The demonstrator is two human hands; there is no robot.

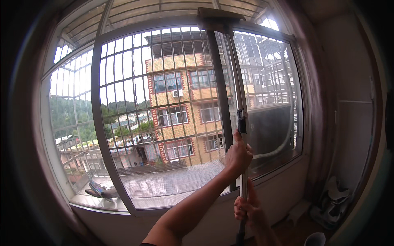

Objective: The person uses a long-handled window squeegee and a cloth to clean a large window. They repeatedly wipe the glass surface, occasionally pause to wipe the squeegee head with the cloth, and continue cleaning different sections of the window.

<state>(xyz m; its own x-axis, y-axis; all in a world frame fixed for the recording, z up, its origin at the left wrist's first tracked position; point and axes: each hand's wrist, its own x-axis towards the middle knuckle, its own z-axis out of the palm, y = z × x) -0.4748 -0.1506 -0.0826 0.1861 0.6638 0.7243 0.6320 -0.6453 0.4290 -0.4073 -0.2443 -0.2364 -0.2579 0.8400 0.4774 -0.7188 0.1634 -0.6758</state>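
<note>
A long-handled mop (237, 86) stands nearly upright before the window (160, 119). Its dark, wide head (219, 19) is up at the top frame of the panes; whether it presses on the glass I cannot tell. My left hand (239, 155) is closed round the pole just below a black fitting (242, 123), with one finger stretched up along it. Lower down, my right hand (248, 210) grips the same pole near its bottom end.
Metal bars stand outside the glass, with a yellow brick building (176, 102) beyond. Shoes (101, 190) lie on the outer ledge at left. A dark panel (269, 127) and a pale hose are behind the right pane. White items (334, 201) stand in the right corner.
</note>
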